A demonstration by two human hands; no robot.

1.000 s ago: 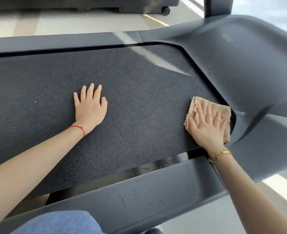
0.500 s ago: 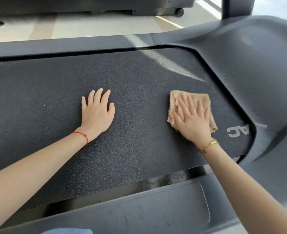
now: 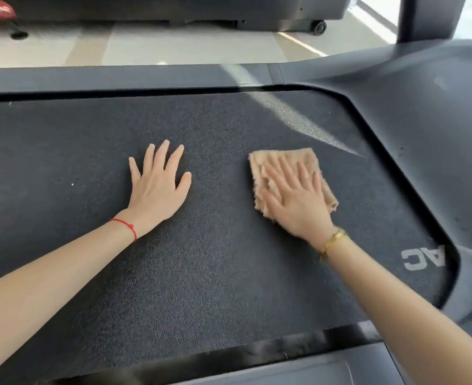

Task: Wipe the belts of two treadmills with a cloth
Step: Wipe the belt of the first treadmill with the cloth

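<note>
The black textured treadmill belt (image 3: 215, 273) fills most of the view. A folded tan cloth (image 3: 282, 159) lies flat on it, right of centre. My right hand (image 3: 293, 195) presses flat on the cloth, fingers spread and pointing away from me, covering its near half. My left hand (image 3: 158, 187) rests flat and bare on the belt to the left of the cloth, about a hand's width from it, fingers apart. White letters (image 3: 421, 261) are printed on the belt near its right end.
Grey side rails run along the far edge (image 3: 118, 79) and near edge (image 3: 312, 370) of the belt. The dark motor cover (image 3: 423, 120) curves round the right end. A second treadmill's base (image 3: 229, 9) stands across the pale floor (image 3: 173, 45).
My right hand has slid the cloth leftward and away from the belt's right end, toward the middle, uncovering the white letters. My left hand stays flat in place.
</note>
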